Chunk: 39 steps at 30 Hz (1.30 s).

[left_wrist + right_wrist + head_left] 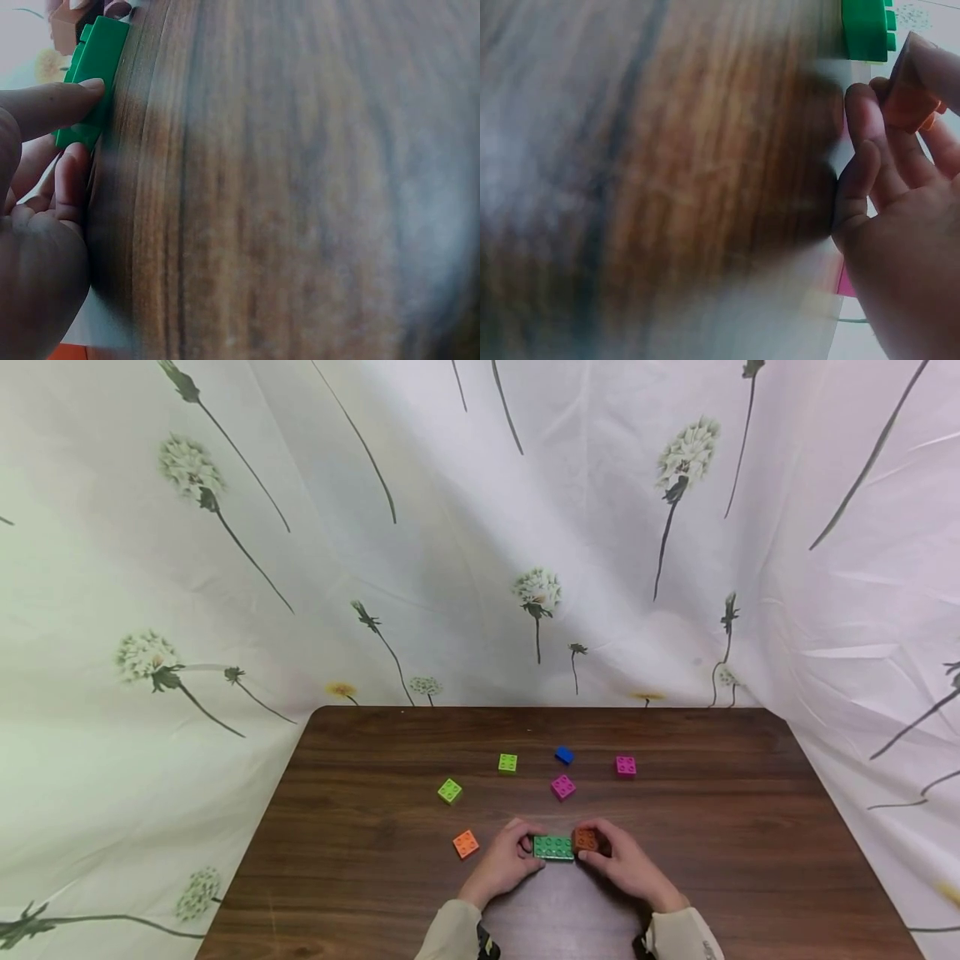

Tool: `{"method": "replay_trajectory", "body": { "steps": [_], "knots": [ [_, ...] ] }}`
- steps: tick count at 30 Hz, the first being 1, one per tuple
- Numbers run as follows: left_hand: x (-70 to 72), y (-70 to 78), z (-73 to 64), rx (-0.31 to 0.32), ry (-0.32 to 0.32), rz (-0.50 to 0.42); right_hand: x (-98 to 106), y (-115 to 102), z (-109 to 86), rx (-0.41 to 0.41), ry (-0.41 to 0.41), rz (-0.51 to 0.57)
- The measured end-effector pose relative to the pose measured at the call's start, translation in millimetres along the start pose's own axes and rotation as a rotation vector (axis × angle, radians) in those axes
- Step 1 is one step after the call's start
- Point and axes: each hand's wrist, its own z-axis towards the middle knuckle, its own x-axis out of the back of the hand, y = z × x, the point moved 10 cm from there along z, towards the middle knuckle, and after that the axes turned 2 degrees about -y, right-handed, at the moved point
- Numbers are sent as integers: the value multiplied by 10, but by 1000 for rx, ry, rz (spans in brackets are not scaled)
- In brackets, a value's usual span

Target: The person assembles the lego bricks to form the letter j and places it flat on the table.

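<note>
Presently I see left hand gripping green brick. Right hand pinches brown brick just beside.

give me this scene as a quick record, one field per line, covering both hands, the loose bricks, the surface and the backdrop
left hand: holds green eight-stud brick
right hand: grips brown four-stud brick, beside the green one's right end
lime: near lime brick, far lime brick
magenta: near magenta brick, far magenta brick
other loose: orange brick, blue brick
surface: dark wood-grain table
backdrop: white dandelion-print cloth
</note>
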Motion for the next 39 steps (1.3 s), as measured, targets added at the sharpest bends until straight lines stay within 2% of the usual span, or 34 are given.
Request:
{"method": "replay_trajectory", "body": {
  "steps": [17,29,39],
  "knots": [
    [-17,-52,-4,20,-10,12,-94,-142,-11,94,-12,26],
    [-16,-30,-6,24,-6,12,-71,-238,10,130,6,-47],
    [-30,-59,14,22,-10,1,-84,-291,41,174,53,-108]
  ]
}}
